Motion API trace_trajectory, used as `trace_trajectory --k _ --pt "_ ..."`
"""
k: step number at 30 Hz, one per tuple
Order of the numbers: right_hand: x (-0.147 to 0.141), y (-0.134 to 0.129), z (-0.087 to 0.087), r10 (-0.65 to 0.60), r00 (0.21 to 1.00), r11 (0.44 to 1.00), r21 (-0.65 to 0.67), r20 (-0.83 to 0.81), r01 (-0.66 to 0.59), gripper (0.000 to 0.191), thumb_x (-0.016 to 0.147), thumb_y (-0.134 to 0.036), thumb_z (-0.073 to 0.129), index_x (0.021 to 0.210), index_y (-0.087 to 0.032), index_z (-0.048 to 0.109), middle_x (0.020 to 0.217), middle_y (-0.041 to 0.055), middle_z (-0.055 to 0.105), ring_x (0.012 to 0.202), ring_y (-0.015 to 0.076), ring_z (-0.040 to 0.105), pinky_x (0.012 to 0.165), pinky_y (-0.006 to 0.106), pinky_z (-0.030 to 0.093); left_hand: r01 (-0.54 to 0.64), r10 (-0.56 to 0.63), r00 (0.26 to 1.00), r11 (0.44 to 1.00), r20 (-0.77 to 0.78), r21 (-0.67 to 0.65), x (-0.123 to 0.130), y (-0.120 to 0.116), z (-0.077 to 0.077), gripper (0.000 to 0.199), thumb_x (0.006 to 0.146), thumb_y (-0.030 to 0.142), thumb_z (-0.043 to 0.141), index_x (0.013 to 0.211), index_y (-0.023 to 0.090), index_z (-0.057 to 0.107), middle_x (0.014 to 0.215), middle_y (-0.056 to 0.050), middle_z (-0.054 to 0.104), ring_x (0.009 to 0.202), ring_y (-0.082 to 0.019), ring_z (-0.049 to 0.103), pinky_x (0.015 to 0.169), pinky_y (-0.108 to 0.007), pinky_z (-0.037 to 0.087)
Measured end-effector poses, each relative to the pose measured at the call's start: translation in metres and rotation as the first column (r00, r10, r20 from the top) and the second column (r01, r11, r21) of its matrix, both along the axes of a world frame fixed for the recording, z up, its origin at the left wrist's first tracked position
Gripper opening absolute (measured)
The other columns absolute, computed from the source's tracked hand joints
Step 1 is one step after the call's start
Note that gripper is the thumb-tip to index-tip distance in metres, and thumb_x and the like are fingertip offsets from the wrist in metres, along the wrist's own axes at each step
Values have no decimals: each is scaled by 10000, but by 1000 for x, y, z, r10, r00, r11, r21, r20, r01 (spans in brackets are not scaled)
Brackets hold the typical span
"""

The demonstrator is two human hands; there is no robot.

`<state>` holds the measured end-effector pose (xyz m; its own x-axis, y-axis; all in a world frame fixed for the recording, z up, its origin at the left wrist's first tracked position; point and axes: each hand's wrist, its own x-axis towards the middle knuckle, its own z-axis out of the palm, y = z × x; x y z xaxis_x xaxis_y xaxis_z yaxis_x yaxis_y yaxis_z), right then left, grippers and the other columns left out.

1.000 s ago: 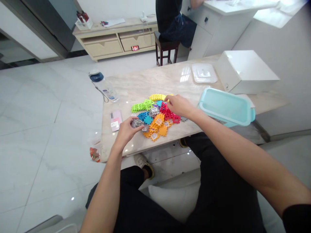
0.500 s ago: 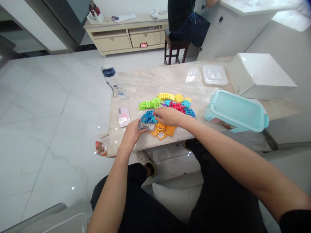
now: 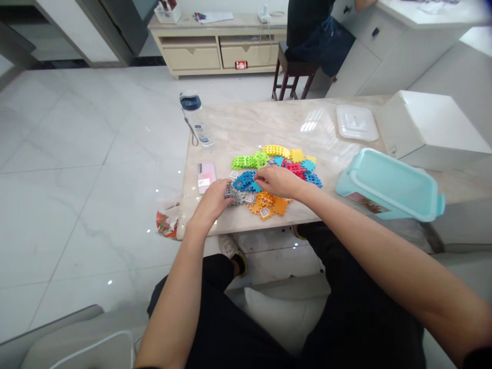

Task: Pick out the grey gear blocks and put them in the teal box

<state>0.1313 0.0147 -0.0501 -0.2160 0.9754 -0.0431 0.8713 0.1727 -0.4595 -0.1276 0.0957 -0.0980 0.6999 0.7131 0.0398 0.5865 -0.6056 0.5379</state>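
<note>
My left hand [image 3: 213,204] rests at the left end of a row of grey interlocking plastic building pieces [image 3: 239,195], thumb and fingers closed around its end. My right hand [image 3: 277,180] reaches over the pile with its fingers pinched at a light blue building piece [image 3: 257,186]; the fingertips partly hide it. Darker blue pieces [image 3: 243,181] lie between the two hands. Orange pieces [image 3: 280,206] are below the right hand. Green pieces [image 3: 246,162], yellow pieces [image 3: 277,150] and red pieces [image 3: 295,169] are grouped beyond it.
A water bottle [image 3: 200,125] and a pink phone [image 3: 206,175] stand and lie on the left of the marble table [image 3: 246,120]. To the right are a turquoise bin [image 3: 395,179], a clear lid [image 3: 356,123] and a white box [image 3: 434,123]. A person [image 3: 311,31] sits on a stool beyond.
The camera view has shifted, so the table appears farther right. Both hands stay at the same groups of pieces, with little visible movement.
</note>
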Motion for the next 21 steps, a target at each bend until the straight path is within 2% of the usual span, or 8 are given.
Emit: trace_trajectory --k 3,6,10,12,14,17,19,21 --pt "-10 4 -1 -48 971 997 -69 -235 32 218 1030 -242 616 1101 -153 802 1114 100 812 982 201 718 903 304 503 61 -65 986 998 153 29 7 -5 10 566 849 133 806 1384 234 653 1349 -111 684 1296 -311 659 1154 -494 532" --pt "-19 9 -7 -99 888 986 -167 -450 25 276 1028 -359 658 1142 -155 806 1093 78 819 931 176 720 851 287 522 110 -115 965 993 234 37 17 -12 19 588 853 102 786 1406 256 658 1321 -93 678 1285 -291 657 1147 -482 540" --pt "-27 12 -16 -205 812 971 -215 -547 101 250 964 -373 721 933 -139 802 830 33 777 743 152 665 700 272 485 170 -159 946 985 282 -15 29 -18 25 707 824 60 791 1477 273 625 1439 -108 663 1399 -301 604 1231 -499 480" --pt "-29 13 -17 -311 731 945 -275 -608 174 273 934 -391 764 839 -135 775 749 29 740 683 139 637 652 262 482 100 -59 934 990 352 -102 31 -18 27 786 795 119 856 1519 267 589 1549 -128 609 1455 -315 569 1220 -488 497" --pt "-33 15 -14 -406 593 910 -366 -695 193 281 904 -405 819 855 -131 776 777 47 754 704 140 659 666 256 530 -27 140 896 965 422 -262 29 -14 28 754 784 232 906 1479 241 615 1530 -149 631 1384 -324 630 1109 -464 577" --pt "-42 16 -6 -507 400 853 -511 -763 107 268 881 -375 874 965 -133 796 934 84 807 838 160 730 791 278 622 -124 372 800 870 470 -477 21 -6 32 429 860 341 847 1240 176 738 1163 -136 792 1055 -274 760 928 -405 627" --pt "-49 17 0 -548 344 820 -572 -762 40 246 906 -354 861 1006 -140 793 1038 103 821 944 184 761 884 316 649 -116 425 744 842 515 -527 15 -1 37 272 877 320 820 1092 160 776 940 -100 796 898 -231 758 871 -364 621" --pt "-54 18 4 -546 370 812 -584 -751 12 247 967 -379 801 1054 -147 789 1110 123 821 1007 207 771 931 363 655 -137 484 662 829 572 -542 10 3 42 207 870 272 821 1041 163 783 888 -78 780 849 -198 738 828 -321 612"
